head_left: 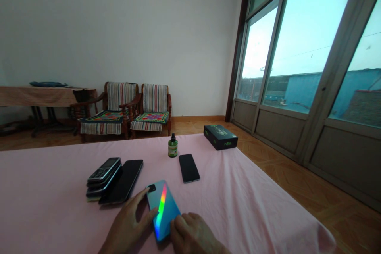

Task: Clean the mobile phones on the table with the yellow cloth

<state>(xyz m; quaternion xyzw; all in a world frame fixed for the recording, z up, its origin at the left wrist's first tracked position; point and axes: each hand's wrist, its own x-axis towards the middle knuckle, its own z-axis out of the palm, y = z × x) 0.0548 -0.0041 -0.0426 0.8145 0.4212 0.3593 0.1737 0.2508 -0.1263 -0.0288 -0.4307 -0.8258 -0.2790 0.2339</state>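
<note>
A blue smartphone (163, 211) lies back side up on the pink cloth, a rainbow streak across its shiny back and a dark camera block at the top left corner. My left hand (131, 220) grips its left side, the index finger by the camera corner and the thumb on the edge. At the lower right edge, my right hand (190, 230) is closed with curled fingers against the phone; whether they pinch anything small is hidden. Just beyond lies a black smartphone (189, 168). To the left are a large dark smartphone (126, 178) and a stack of keypad phones (104, 170).
A green bottle (172, 147) with a black cap stands behind the black smartphone. Near the table's far right edge sits a dark box (220, 136). Two wooden chairs (154, 99) stand by the wall, and a pink tablecloth (253, 206) covers the table.
</note>
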